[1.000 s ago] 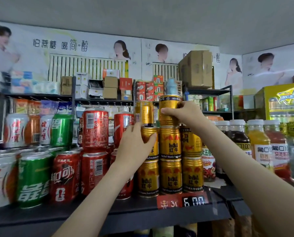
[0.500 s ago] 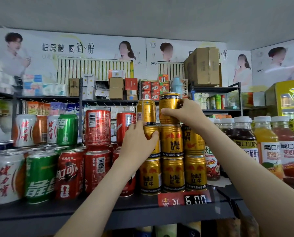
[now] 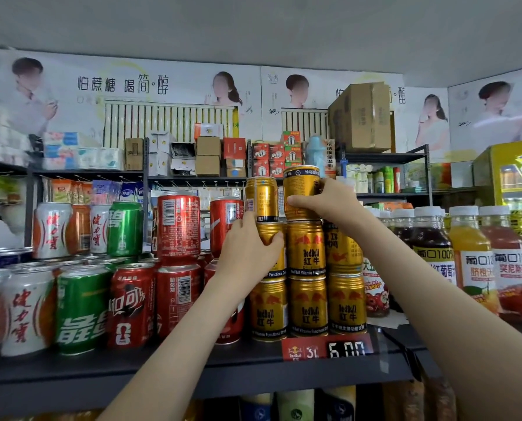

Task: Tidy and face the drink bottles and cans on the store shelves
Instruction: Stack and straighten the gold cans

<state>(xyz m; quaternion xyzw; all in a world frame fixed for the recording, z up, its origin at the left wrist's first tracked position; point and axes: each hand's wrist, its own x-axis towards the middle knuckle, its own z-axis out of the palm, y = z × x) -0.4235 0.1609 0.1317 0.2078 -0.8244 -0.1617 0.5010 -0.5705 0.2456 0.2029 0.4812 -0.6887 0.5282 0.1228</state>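
Gold Red Bull cans stand three high on the dark shelf [image 3: 193, 367]. My right hand [image 3: 326, 205] wraps the top centre gold can [image 3: 300, 183], whose printed back faces me. My left hand [image 3: 249, 249] clasps the middle-row left gold can [image 3: 271, 235], covering most of its label. Beside the top centre can stands another top gold can [image 3: 261, 199], also back side out. The middle centre can [image 3: 306, 249] and the bottom row [image 3: 309, 305] show their Red Bull logos.
Red cola cans [image 3: 177, 226], green cans [image 3: 82, 308] and white cans [image 3: 27, 311] fill the shelf to the left. Juice bottles [image 3: 472, 253] with white caps stand to the right. A red price tag [image 3: 328, 349] reads 6.00. Boxes sit on racks behind.
The view has tilted slightly, so the shelf sits a little higher and further right in frame. Both hands keep their grips on the same cans, with little visible turning.
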